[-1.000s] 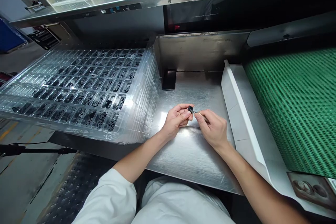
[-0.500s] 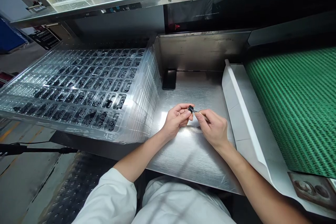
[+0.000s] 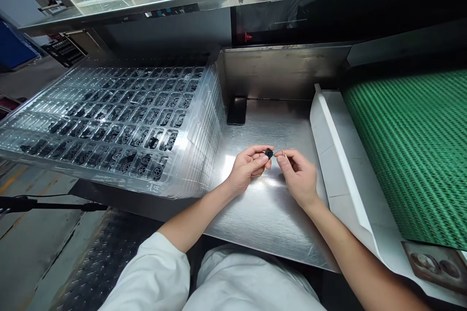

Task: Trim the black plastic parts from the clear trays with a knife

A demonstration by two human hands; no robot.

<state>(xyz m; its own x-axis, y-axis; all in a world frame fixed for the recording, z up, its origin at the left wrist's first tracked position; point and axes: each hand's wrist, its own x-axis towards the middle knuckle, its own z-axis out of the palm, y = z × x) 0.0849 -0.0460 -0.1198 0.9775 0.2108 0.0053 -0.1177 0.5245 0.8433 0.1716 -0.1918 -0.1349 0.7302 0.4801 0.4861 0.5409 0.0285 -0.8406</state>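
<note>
My left hand (image 3: 249, 167) pinches a small round black part (image 3: 269, 153) between thumb and forefinger, above the steel worktop (image 3: 262, 214). My right hand (image 3: 299, 175) is right beside it, fingers pinched on a thin metal tool (image 3: 283, 154) whose tip sits just right of the part. To the left lies a stack of clear plastic trays (image 3: 109, 121), its top tray holding several black parts in pockets.
A green ribbed conveyor belt (image 3: 412, 150) runs along the right behind a white guide wall (image 3: 335, 150). A dark rectangular block (image 3: 237, 110) stands at the back of the worktop. A steel back wall and a glass-topped housing rise behind. A small photo card (image 3: 434, 265) lies at the lower right.
The black part has turned in my left fingers, its round face now showing. My right hand has drawn the tool slightly back to the right.
</note>
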